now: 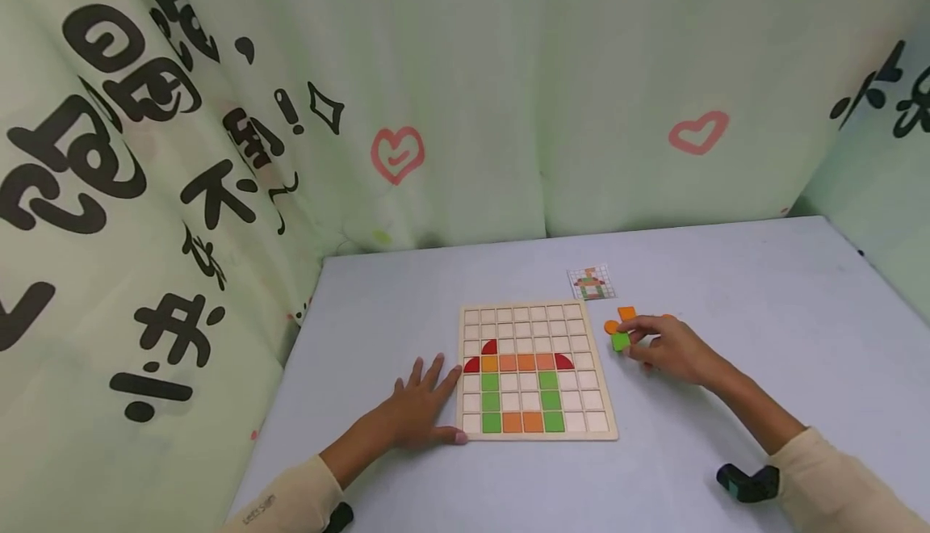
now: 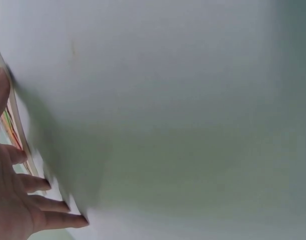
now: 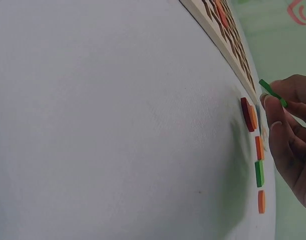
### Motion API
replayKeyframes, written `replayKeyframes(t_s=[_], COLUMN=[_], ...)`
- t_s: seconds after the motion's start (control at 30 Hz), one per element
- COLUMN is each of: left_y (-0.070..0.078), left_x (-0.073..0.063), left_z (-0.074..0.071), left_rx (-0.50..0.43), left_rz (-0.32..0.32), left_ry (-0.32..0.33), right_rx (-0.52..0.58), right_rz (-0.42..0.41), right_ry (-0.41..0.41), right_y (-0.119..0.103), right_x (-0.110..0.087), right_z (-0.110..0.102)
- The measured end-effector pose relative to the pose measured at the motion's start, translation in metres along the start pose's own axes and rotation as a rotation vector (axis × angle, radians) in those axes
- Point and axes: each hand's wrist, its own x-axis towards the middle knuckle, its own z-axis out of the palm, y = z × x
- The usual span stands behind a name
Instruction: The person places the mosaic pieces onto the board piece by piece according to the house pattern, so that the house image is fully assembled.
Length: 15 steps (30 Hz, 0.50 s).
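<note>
A wooden grid board point(image 1: 512, 315) lies on the white table, with green, orange and red tiles set in several of its squares. Fingers spread, my left hand point(image 1: 420, 410) rests at the board's left edge; the thumb and a finger touch the rim in the left wrist view. Just off the board's right side, my right hand point(image 1: 668, 347) pinches a green square tile point(image 1: 621, 342) between thumb and fingertips. The right wrist view shows this tile held above the table, edge-on. Loose by that hand are an orange square tile point(image 1: 626, 312) and an orange round tile point(image 1: 611, 327).
Behind the board lies a small picture card point(image 1: 591, 283) with a coloured grid figure. More loose tiles, among them a dark red piece point(image 3: 246, 114) and a green tile point(image 3: 259, 174), line the table beneath the right hand. A pale green curtain point(image 1: 472, 73) hangs behind the table.
</note>
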Motion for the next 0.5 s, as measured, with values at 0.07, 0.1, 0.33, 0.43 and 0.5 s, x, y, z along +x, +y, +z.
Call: replayKeyframes(t_s=[0.07,0.1,0.33,0.43,0.5], left_y=[0.0006,0.0008,0.0016,0.0015,0.0014], left_x=[-0.0009,-0.0014,-0.0018,-0.0024,-0.0022], left_z=[0.0011,0.0012,0.0014,0.0017,0.0009], left_rx=[-0.004,-0.001,-0.003,0.0,0.008], left_rz=[0.001,0.0,0.004,0.006,0.008], left_ry=[-0.005,-0.003,0.008,0.007,0.011], right_rx=[0.003,0.002,0.033,0.037,0.029], right_rz=[0.001,-0.003,-0.031,-0.03,-0.033], right_ry=[-0.004,-0.004,-0.009,-0.017,-0.016], right_y=[0.0,0.0,-0.0014,-0.0049,-0.0083], right_x=[-0.0006,-0.0008,0.0003,0.0024,0.0043], right_z=[0.0014,0.0019,0.0037,0.0048,0.0051])
